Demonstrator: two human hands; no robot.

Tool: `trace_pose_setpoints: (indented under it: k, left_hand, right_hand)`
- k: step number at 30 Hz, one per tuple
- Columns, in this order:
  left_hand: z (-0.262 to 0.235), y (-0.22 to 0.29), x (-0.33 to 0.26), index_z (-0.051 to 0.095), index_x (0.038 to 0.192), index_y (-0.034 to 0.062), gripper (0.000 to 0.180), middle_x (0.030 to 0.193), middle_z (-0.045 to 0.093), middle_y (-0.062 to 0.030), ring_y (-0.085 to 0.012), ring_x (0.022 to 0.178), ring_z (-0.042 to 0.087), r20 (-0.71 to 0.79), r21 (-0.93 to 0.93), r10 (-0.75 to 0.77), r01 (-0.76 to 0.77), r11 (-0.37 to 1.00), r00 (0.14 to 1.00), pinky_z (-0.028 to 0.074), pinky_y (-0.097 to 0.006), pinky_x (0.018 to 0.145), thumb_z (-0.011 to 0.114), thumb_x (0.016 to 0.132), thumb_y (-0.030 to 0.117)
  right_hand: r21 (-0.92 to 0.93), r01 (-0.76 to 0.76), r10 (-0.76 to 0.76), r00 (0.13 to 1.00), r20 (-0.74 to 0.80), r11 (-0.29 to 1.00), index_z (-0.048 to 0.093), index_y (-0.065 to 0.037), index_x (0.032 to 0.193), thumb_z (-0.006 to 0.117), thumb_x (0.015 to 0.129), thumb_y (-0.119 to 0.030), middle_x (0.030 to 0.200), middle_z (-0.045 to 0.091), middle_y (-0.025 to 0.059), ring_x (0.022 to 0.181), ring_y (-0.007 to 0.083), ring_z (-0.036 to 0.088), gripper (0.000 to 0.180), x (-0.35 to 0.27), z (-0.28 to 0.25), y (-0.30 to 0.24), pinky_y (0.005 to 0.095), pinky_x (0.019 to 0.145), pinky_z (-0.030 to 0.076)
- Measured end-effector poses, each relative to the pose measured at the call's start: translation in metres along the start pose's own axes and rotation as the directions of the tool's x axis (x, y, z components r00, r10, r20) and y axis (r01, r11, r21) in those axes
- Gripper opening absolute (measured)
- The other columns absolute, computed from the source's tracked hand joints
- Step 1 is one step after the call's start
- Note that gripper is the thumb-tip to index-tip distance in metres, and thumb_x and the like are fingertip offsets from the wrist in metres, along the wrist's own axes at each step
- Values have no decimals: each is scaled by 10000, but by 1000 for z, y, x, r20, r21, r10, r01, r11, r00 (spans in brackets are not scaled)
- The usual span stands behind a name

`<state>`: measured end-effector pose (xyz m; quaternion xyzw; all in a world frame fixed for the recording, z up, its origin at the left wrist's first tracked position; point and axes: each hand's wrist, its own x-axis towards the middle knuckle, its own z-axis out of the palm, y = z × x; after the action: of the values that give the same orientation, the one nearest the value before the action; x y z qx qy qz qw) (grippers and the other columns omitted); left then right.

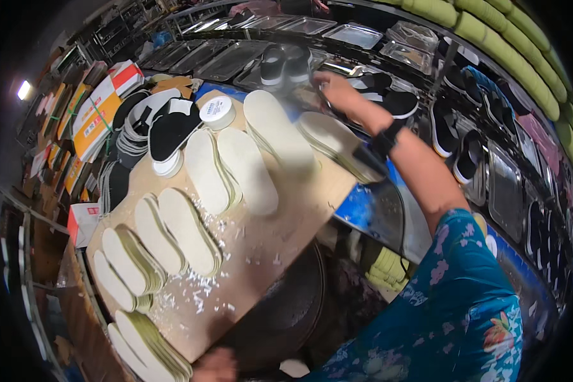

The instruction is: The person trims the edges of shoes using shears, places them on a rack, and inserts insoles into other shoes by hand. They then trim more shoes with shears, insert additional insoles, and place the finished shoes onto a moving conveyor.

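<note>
Reaching out over the far edge of a tilted wooden board (280, 223), the right hand (339, 92) touches a pair of black shoes with white soles (285, 63) that sits on a metal tray (235, 60) just past the board. The picture is blurred there, so I cannot tell whether the fingers are closed on the shoes or only resting against them. A black wristband (387, 139) circles the wrist, and the arm wears a blue flowered sleeve (452, 305).

The left hand (215, 366) shows only partly at the bottom of the picture, touching the board's near edge (its grip cannot be told either).

Stacks of pale insoles (229, 169) lie fanned in rows along the board from the near left corner to the far right corner, with white scraps (204, 296) scattered between them. A roll of white tape (217, 112) stands at the far left corner, just beside a black shoe upper (172, 130). More black shoes (449, 130) rest on trays to the right, well apart from the board. Cardboard boxes (99, 111) are stacked at the left.
</note>
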<state>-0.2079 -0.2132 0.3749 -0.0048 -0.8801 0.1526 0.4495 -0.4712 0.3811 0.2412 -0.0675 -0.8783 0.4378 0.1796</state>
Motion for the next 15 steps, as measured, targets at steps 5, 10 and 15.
trace_pose_setpoints:
  k: [5, 10, 15]
  left_hand:
    - [96, 86, -47, 578, 910, 25, 230, 759, 600, -156, -319, 711, 594, 207, -74, 3, 13, 997, 978, 470, -419, 638, 578, 784, 217]
    - [149, 158, -105, 568, 891, 37, 214, 743, 589, -148, -316, 695, 587, 430, -119, 21, 34, 992, 903, 465, -420, 623, 570, 774, 215]
    - [162, 210, -157, 558, 872, 48, 198, 726, 578, -141, -313, 679, 579, 575, -146, 45, 49, 988, 817, 459, -421, 608, 563, 763, 213]
  right_hand:
    - [-487, 75, -205, 954, -218, 870, 456, -106, 1207, 518, 730, -104, 998, 594, 247, 958, 398, 562, 480, 144, 37, 38, 428, 828, 440]
    - [-631, 293, -395, 918, -23, 719, 305, -96, 1344, 448, 801, -95, 1122, 534, 255, 1036, 361, 529, 562, 220, 80, 60, 413, 890, 407]
    - [-597, 399, -390, 908, 152, 696, 316, -97, 1333, 484, 747, -80, 1045, 573, 258, 989, 370, 553, 610, 266, 133, 66, 418, 843, 428]
